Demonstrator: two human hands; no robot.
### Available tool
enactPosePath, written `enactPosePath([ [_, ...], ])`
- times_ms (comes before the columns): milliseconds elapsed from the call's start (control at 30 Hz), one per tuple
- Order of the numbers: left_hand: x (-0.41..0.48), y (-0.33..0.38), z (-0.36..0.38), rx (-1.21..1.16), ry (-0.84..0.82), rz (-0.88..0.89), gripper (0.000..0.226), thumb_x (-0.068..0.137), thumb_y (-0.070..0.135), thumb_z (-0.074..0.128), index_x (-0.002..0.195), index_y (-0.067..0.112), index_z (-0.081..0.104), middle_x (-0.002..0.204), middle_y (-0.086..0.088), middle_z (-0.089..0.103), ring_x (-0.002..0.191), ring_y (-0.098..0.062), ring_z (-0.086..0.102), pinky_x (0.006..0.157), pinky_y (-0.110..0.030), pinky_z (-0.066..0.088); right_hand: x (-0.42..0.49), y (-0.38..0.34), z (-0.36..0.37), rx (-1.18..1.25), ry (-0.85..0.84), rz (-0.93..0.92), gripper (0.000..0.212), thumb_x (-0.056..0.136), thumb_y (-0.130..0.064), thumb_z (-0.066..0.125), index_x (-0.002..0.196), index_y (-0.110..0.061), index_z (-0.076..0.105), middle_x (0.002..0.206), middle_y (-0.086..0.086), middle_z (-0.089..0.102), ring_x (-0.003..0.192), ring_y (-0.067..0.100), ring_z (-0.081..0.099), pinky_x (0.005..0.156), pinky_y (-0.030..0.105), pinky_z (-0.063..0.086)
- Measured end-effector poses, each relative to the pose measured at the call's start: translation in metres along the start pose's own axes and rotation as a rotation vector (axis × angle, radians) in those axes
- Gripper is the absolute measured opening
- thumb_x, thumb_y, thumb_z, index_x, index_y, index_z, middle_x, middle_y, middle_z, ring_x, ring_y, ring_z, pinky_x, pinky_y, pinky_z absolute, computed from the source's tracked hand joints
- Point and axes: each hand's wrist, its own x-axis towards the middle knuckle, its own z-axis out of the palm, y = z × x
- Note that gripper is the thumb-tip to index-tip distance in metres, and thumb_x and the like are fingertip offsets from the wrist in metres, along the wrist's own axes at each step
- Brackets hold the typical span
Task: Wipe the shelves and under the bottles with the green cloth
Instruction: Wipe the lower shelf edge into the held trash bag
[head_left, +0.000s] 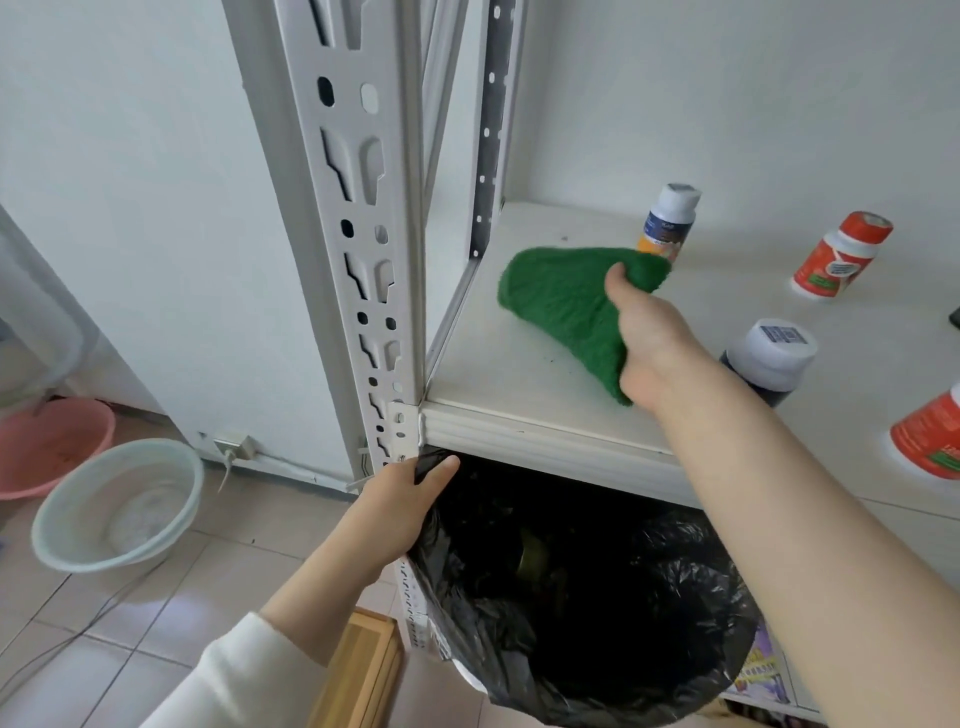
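My right hand (649, 338) grips the green cloth (561, 301), which lies on the left part of the white shelf (493, 379). A white-capped bottle with a dark and orange label (667, 218) stands just behind the cloth. A red bottle (836, 257) stands further right, a dark bottle with a white cap (769, 364) is beside my right wrist, and another red bottle (930, 441) is cut off by the right edge. My left hand (405, 504) holds the rim of a bin lined with a black bag (571, 597), held below the shelf's front edge.
The rack's perforated white upright (358, 234) rises at the shelf's left front corner. On the tiled floor to the left sit a pale basin (119, 504) and a pink basin (47, 441). A wooden box (363, 670) is by the rack's foot. A white wall closes the back.
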Motion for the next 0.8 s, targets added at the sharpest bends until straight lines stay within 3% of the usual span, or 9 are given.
enactPosePath([
  [100, 0.0, -0.001, 0.001, 0.012, 0.014, 0.007, 0.038, 0.088, 0.052, 0.045, 0.075, 0.019, 0.059, 0.078, -0.011, 0.066, 0.083, -0.028, 0.065, 0.076, -0.036, 0.049, 0.022, -0.026, -0.003, 0.206, 0.184, -0.088, 0.042, 0.093, -0.043, 0.042, 0.123, -0.015, 0.048, 0.117, 0.004, 0.059, 0.1, 0.022, 0.059, 0.092, 0.04, 0.049],
  [167, -0.001, -0.001, 0.001, 0.023, 0.024, 0.005, 0.038, 0.089, 0.052, 0.044, 0.071, 0.02, 0.056, 0.073, -0.004, 0.062, 0.078, -0.025, 0.063, 0.071, -0.033, 0.046, 0.049, -0.043, 0.001, 0.1, 0.355, -0.192, 0.047, 0.093, -0.044, 0.038, 0.129, -0.016, 0.044, 0.125, 0.003, 0.054, 0.112, 0.023, 0.054, 0.097, 0.041, 0.046],
  [233, -0.001, 0.0, 0.001, 0.038, 0.024, -0.001, 0.039, 0.089, 0.051, 0.044, 0.073, 0.018, 0.057, 0.074, -0.006, 0.064, 0.076, -0.023, 0.063, 0.07, -0.033, 0.046, 0.074, -0.055, 0.012, -0.097, 0.462, -0.316, 0.044, 0.096, -0.039, 0.031, 0.126, -0.011, 0.047, 0.128, 0.004, 0.054, 0.117, 0.022, 0.05, 0.098, 0.027, 0.042],
  [267, -0.001, 0.001, 0.001, 0.048, 0.025, -0.004, 0.04, 0.09, 0.051, 0.044, 0.076, 0.016, 0.059, 0.079, -0.008, 0.067, 0.079, -0.023, 0.065, 0.072, -0.033, 0.048, 0.087, -0.056, 0.017, -0.207, 0.48, -0.364, 0.042, 0.098, -0.035, 0.029, 0.126, -0.009, 0.047, 0.127, 0.005, 0.055, 0.117, 0.021, 0.05, 0.089, 0.015, 0.041],
  [300, -0.001, 0.001, 0.001, 0.058, 0.026, -0.007, 0.04, 0.09, 0.051, 0.044, 0.08, 0.015, 0.06, 0.084, -0.01, 0.069, 0.081, -0.022, 0.066, 0.076, -0.032, 0.049, 0.1, -0.055, 0.02, -0.322, 0.475, -0.387, 0.041, 0.099, -0.032, 0.026, 0.127, -0.009, 0.046, 0.128, 0.006, 0.055, 0.118, 0.021, 0.05, 0.08, 0.012, 0.038],
  [333, 0.0, 0.0, 0.001, 0.061, 0.023, -0.012, 0.041, 0.089, 0.051, 0.044, 0.083, 0.014, 0.061, 0.087, -0.01, 0.07, 0.083, -0.022, 0.067, 0.078, -0.032, 0.05, 0.111, -0.052, 0.024, -0.434, 0.441, -0.366, 0.041, 0.099, -0.03, 0.025, 0.13, -0.009, 0.043, 0.13, 0.007, 0.054, 0.12, 0.022, 0.049, 0.082, 0.015, 0.037],
  [467, 0.004, -0.002, 0.0, 0.06, 0.021, -0.059, 0.041, 0.089, 0.051, 0.044, 0.088, 0.014, 0.061, 0.091, -0.007, 0.07, 0.087, -0.019, 0.066, 0.08, -0.031, 0.049, 0.155, -0.036, 0.027, -0.741, 0.304, -0.127, 0.056, 0.096, -0.042, 0.022, 0.136, -0.005, 0.035, 0.144, 0.015, 0.038, 0.132, 0.029, 0.037, 0.11, 0.035, 0.029],
  [633, 0.007, -0.001, 0.001, 0.079, 0.019, -0.096, 0.045, 0.088, 0.052, 0.044, 0.09, 0.01, 0.061, 0.089, -0.009, 0.068, 0.085, -0.022, 0.064, 0.07, -0.028, 0.044, 0.163, -0.043, 0.04, -0.806, 0.115, -0.095, 0.062, 0.097, -0.045, 0.022, 0.142, -0.002, 0.023, 0.147, 0.014, 0.031, 0.133, 0.029, 0.033, 0.107, 0.032, 0.028],
  [800, 0.008, 0.0, 0.001, 0.054, -0.021, -0.06, 0.048, 0.087, 0.055, 0.044, 0.09, 0.011, 0.064, 0.094, -0.013, 0.071, 0.089, -0.026, 0.067, 0.085, -0.041, 0.051, 0.13, -0.029, 0.034, -0.773, -0.026, -0.117, 0.069, 0.094, -0.05, 0.029, 0.144, -0.004, 0.019, 0.151, 0.012, 0.026, 0.137, 0.027, 0.026, 0.109, 0.034, 0.022],
])
